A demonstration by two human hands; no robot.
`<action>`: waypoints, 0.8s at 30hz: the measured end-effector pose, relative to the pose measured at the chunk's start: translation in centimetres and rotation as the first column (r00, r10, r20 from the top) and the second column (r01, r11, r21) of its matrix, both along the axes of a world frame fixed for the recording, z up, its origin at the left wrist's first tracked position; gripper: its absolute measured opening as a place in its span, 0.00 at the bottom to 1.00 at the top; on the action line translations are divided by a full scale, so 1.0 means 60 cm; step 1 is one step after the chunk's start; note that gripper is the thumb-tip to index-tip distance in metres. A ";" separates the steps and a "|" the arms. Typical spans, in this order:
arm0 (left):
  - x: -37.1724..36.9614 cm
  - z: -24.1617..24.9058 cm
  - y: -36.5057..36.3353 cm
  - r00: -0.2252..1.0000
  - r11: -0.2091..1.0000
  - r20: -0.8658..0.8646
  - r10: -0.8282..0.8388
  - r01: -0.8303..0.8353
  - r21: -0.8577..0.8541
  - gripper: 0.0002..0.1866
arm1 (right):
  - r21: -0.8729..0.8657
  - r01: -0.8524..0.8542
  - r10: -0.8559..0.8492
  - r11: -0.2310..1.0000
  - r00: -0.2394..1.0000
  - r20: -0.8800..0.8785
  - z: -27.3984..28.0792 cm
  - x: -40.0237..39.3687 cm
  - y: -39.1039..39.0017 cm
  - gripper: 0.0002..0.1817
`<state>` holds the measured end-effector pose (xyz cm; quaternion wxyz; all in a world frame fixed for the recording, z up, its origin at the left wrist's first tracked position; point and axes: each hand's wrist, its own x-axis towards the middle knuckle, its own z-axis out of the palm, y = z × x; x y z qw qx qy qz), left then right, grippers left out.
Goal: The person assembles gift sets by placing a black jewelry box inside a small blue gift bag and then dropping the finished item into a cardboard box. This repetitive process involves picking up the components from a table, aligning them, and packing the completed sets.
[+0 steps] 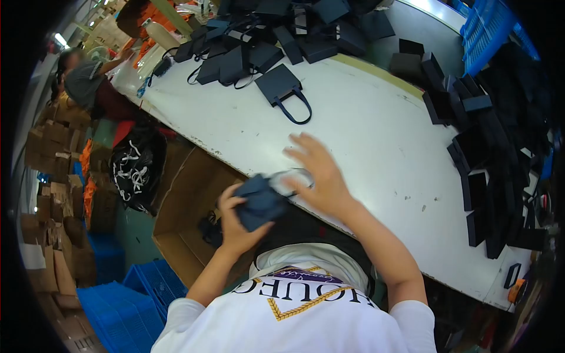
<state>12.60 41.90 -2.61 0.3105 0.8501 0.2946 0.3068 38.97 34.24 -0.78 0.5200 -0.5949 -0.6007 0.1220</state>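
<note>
Wrapped around a small dark blue gift bag [259, 205] is my left hand [236, 230], holding it at the near edge of the white table [365, 141]. The bag's ribbon handle loops out to the right, smeared by motion. My right hand [323, 179] hovers beside that loop, its fingers spread and slightly blurred. Farther up the table lies another dark blue bag [279, 83], its handle pointing toward me. Below my left hand stands a cardboard box [182, 203] with dark items inside.
Many dark bags [235, 62] are heaped at the table's far side. Black boxes [474, 191] line the right side, near a blue basket [485, 32]. Blue crates [120, 315] and a black plastic sack [138, 167] stand on the floor at left. A person [85, 79] sits beyond.
</note>
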 end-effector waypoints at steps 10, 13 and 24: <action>-0.078 -0.008 0.003 0.912 0.931 -0.198 0.360 -0.365 0.008 0.36 | -0.170 0.336 -0.224 0.926 0.854 0.470 -0.062 0.050 0.222 0.16; -0.005 0.002 0.032 0.970 0.980 -0.197 0.143 -0.111 0.163 0.32 | -0.205 0.241 -0.148 0.949 0.911 0.385 -0.074 0.087 0.174 0.12; 0.352 0.083 0.062 0.752 0.794 -0.315 -0.579 0.608 -0.009 0.51 | -0.096 0.312 -0.237 0.945 0.859 0.454 0.030 0.096 -0.179 0.07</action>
